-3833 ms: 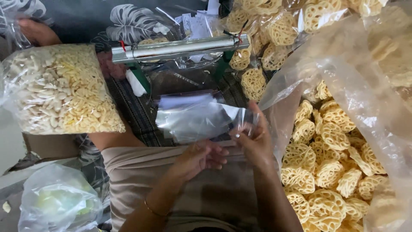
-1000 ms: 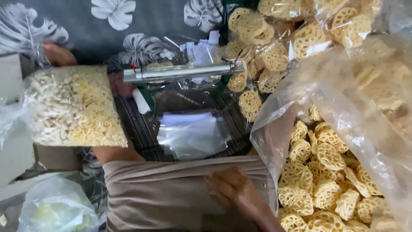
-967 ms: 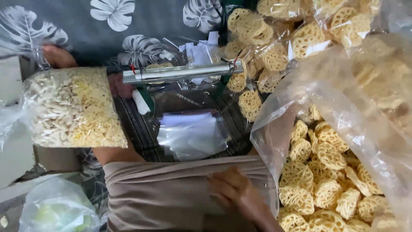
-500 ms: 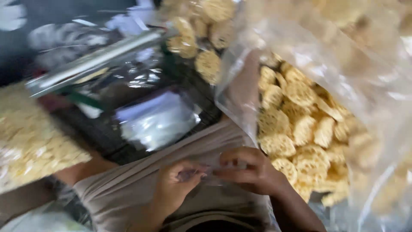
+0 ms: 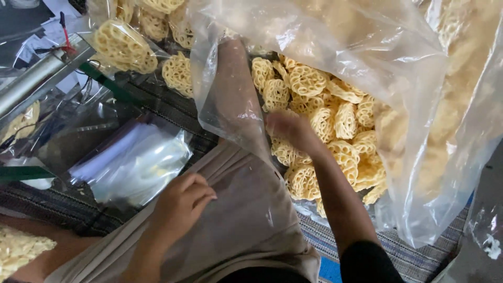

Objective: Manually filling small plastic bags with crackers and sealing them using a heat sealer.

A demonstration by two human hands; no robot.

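Head view, looking down: the right hand [image 5: 285,126] is plunged into a big clear plastic sack [image 5: 419,131] whose film is thin, crinkled and glossy, its mouth folded open toward the person's lap. The sack is heaped with pale yellow lattice crackers [image 5: 335,120], round, lacy pieces with an open woven pattern and a dry, brittle look. The right hand's fingers rest down among the crackers, blurred and half hidden behind the sack's film, so I cannot tell whether its grip is closed on a piece or merely lying loose on them. The left hand [image 5: 181,202] rests on beige cloth [image 5: 246,209] over the lap, smooth and softly creased, with its fingers curled narrow and pressing on a thin clear bag [image 5: 262,207] that lies flat on the cloth; its grip seems to pin the film rather than enclose it. Just beyond the left hand lies a stack of flat clear bags [image 5: 133,162], slick and shiny, on a dark woven mat [image 5: 167,105] with fine stripes. At the upper left a long metal bar [image 5: 36,78] of a sealing tool runs slantwise, dull silver and cylindrical, with green parts below it. Smaller sealed packets of lattice crackers [image 5: 123,44] lie behind it. At the lower left corner shows a bag of pale stick-shaped snacks [image 5: 18,249].
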